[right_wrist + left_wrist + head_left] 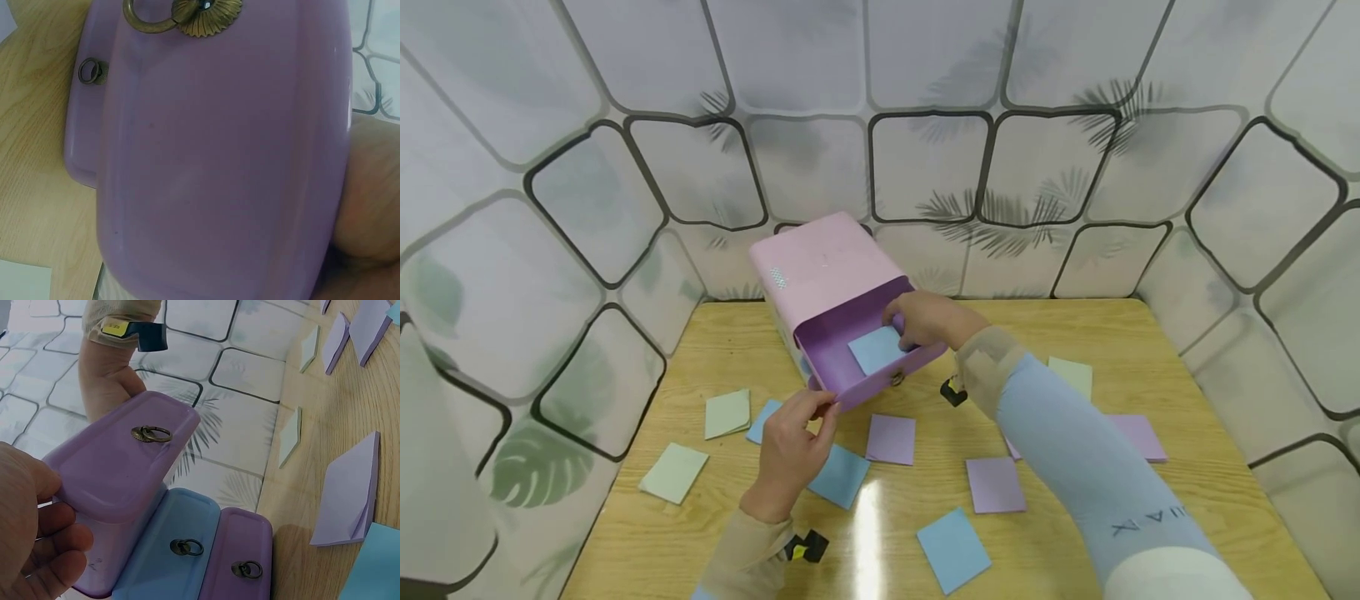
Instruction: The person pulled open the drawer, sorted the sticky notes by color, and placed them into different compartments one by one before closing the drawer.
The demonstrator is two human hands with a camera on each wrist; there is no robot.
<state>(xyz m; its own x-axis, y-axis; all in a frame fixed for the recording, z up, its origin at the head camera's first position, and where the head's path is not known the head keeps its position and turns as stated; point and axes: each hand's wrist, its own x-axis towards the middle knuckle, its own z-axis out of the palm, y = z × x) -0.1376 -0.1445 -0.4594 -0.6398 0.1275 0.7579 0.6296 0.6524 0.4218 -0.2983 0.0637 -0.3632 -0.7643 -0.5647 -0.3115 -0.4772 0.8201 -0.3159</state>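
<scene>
Blue pad, one: lies inside the purple drawer, toward its two-o'clock end, clock centred on the drawer in the head view. Right hand: enters over the drawer's rim from two o'clock, fingers bent at the pad's edge; whether they grip it cannot be told. Left hand: apart from the right, thumb and finger pinching the drawer's front corner at seven o'clock. Drawer: pulled out, brass ring on its front at five o'clock. Cabinet: pink top, toward eleven o'clock; below the drawer, in the left wrist view, a blue drawer and a lower purple drawer, each with a ring. Loose pads on the wooden table: two green pads and a partly covered blue one at eight; second blue pad between six and seven, partly behind the left hand; purple pad between five and six; third blue pad at five; another purple between four and five; one more purple between three and four; a green at three, partly behind the right sleeve. Patterned wall: at twelve.
</scene>
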